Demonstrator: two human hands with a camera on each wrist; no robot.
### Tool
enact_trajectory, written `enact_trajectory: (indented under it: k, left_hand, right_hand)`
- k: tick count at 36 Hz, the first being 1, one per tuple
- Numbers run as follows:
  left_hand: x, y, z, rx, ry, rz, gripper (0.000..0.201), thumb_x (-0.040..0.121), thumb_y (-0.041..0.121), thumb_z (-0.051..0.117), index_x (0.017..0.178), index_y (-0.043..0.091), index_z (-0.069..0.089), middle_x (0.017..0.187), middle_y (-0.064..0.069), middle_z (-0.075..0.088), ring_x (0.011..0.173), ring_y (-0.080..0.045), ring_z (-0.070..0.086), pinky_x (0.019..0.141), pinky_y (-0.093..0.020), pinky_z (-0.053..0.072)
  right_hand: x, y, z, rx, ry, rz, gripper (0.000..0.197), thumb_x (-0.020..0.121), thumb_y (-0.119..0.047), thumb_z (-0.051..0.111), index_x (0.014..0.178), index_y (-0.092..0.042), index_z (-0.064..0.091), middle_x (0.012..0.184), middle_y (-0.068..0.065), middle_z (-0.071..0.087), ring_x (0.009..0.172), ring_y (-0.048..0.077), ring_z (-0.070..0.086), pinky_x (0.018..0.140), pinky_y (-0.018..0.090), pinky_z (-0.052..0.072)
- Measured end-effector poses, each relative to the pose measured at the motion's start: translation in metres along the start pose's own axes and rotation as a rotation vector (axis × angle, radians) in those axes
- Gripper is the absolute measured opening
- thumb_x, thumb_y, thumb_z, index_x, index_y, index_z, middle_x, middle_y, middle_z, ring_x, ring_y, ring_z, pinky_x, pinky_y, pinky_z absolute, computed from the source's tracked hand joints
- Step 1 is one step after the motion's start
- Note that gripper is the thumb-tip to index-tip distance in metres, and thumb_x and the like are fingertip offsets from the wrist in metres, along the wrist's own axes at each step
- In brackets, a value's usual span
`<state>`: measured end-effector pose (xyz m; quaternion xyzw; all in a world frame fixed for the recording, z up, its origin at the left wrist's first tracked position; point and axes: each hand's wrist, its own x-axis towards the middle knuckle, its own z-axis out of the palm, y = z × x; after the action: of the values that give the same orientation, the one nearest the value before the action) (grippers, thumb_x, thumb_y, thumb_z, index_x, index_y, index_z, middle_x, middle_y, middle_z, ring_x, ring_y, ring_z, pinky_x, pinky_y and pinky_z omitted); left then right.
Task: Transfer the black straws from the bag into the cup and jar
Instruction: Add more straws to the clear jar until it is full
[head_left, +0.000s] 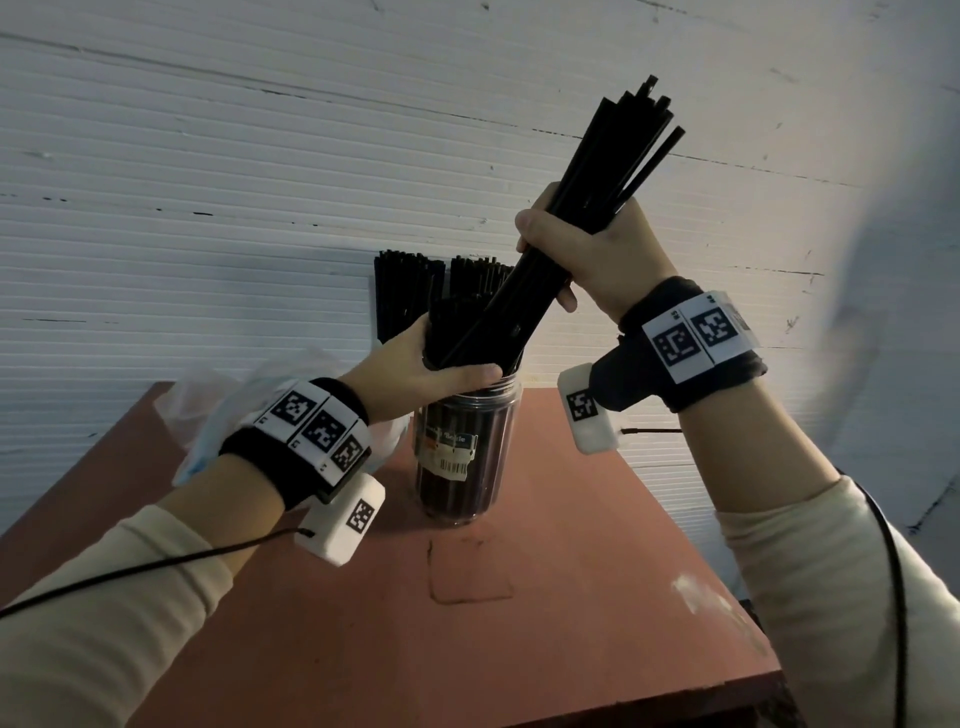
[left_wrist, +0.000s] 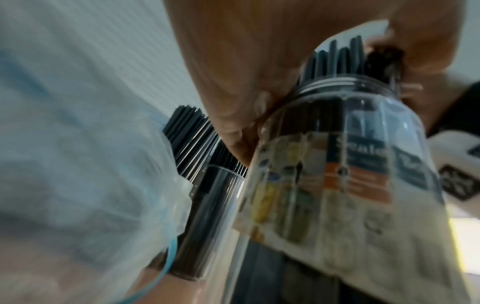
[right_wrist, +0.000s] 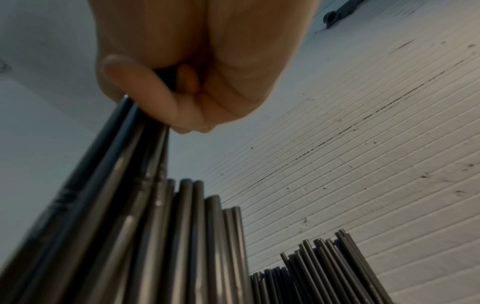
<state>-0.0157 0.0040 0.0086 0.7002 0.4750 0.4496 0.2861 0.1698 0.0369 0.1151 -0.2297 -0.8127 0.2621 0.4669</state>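
Observation:
My right hand (head_left: 576, 249) grips a slanted bundle of black straws (head_left: 613, 171), whose lower ends reach into the mouth of a clear labelled jar (head_left: 467, 457) in the middle of the table. The jar holds many black straws (left_wrist: 337, 59). My left hand (head_left: 441, 364) curls around those straws at the jar's rim (left_wrist: 345, 80). Behind the jar stand more black straws (head_left: 408, 291) in a clear cup (left_wrist: 218, 195), which the jar hides in the head view. In the right wrist view my fingers (right_wrist: 145, 90) close on the bundle (right_wrist: 109, 185).
A crumpled clear plastic bag (head_left: 208, 405) with a blue edge lies on the reddish table (head_left: 571, 597) behind my left wrist. A white ribbed wall (head_left: 208, 182) stands close behind. The table's right edge runs beside my right forearm.

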Motion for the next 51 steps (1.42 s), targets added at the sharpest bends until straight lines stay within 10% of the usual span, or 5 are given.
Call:
enact_trajectory:
  k: [26, 31, 37, 44, 51]
  left_hand:
    - [0.002, -0.005, 0.007, -0.328, 0.028, -0.043, 0.043, 0.066, 0.019, 0.064, 0.108, 0.023, 0.056, 0.088, 0.016, 0.068, 0.088, 0.004, 0.064, 0.072, -0.01, 0.049]
    - [0.003, -0.005, 0.006, -0.435, 0.062, -0.127, 0.093, 0.045, 0.023, 0.073, 0.135, 0.016, 0.049, 0.115, 0.0, 0.065, 0.112, -0.016, 0.06, 0.088, -0.026, 0.046]
    - [0.0, -0.006, 0.0, -0.406, -0.007, -0.13, 0.068, 0.065, 0.014, 0.064, 0.132, 0.018, 0.05, 0.118, 0.005, 0.067, 0.107, -0.004, 0.064, 0.082, -0.017, 0.049]
    - [-0.005, -0.004, -0.003, -0.411, 0.006, -0.168, 0.106, 0.045, 0.034, 0.068, 0.142, 0.003, 0.039, 0.135, -0.013, 0.054, 0.122, -0.026, 0.051, 0.104, -0.041, 0.036]
    - [-0.008, -0.011, 0.002, -0.221, -0.045, -0.15, 0.116, 0.048, 0.038, 0.089, 0.144, 0.027, 0.024, 0.133, 0.006, 0.056, 0.122, -0.008, 0.056, 0.102, -0.038, 0.049]
  right_hand:
    - [-0.001, -0.003, 0.001, -0.076, -0.036, -0.032, 0.026, 0.091, -0.012, 0.059, 0.077, 0.009, 0.057, 0.056, 0.001, 0.058, 0.035, 0.02, 0.044, 0.039, 0.025, 0.037]
    - [0.002, -0.005, 0.003, -0.106, -0.079, -0.036, 0.028, 0.092, -0.014, 0.059, 0.077, 0.01, 0.055, 0.056, 0.004, 0.058, 0.036, 0.023, 0.044, 0.04, 0.024, 0.038]
    - [0.006, -0.005, 0.005, -0.126, -0.087, -0.023, 0.028, 0.091, -0.017, 0.06, 0.079, 0.007, 0.056, 0.057, 0.004, 0.058, 0.038, 0.024, 0.046, 0.04, 0.024, 0.039]
    - [0.007, -0.004, 0.005, -0.15, -0.09, -0.032, 0.029, 0.091, -0.016, 0.059, 0.076, 0.008, 0.056, 0.058, 0.007, 0.056, 0.037, 0.021, 0.044, 0.04, 0.023, 0.038]
    - [0.005, -0.003, 0.01, -0.146, -0.098, -0.009, 0.03, 0.09, -0.016, 0.06, 0.075, 0.01, 0.055, 0.054, 0.006, 0.054, 0.035, 0.019, 0.042, 0.04, 0.025, 0.038]
